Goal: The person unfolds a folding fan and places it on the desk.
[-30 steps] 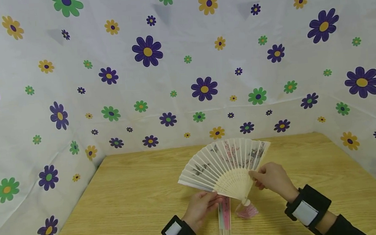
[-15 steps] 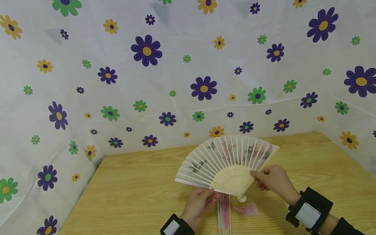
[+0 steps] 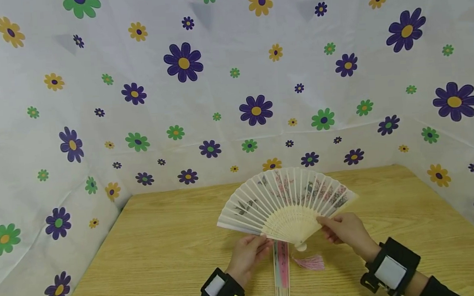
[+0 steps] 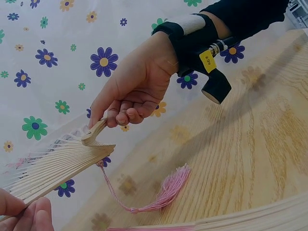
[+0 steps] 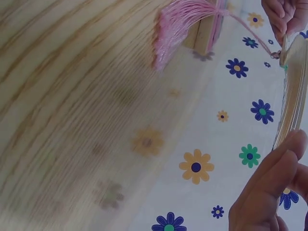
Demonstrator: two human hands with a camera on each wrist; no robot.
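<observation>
Left hand point(image 3: 246, 257): pinches left edge of white fan point(image 3: 288, 201)
Right hand point(image 3: 348, 232): pinches the opposite edge, likely bracing its spread

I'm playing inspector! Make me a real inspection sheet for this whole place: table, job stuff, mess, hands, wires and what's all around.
Surface: wood-grained table; flower reflections show in the wrist views.
Job's things: pale fan, spread open and raised above the table; pink tassel on its cord; narrow slatted bundle with a pink strip, lying on the table.
Clutter: nothing seen beyond these.
Grippers: left hand pinches the fan's left edge; right hand pinches its right edge. Both wrists wear black straps.
Cables: nothing seen.
Surroundings: white cloth with purple, green and yellow flowers, behind and on both sides.
</observation>
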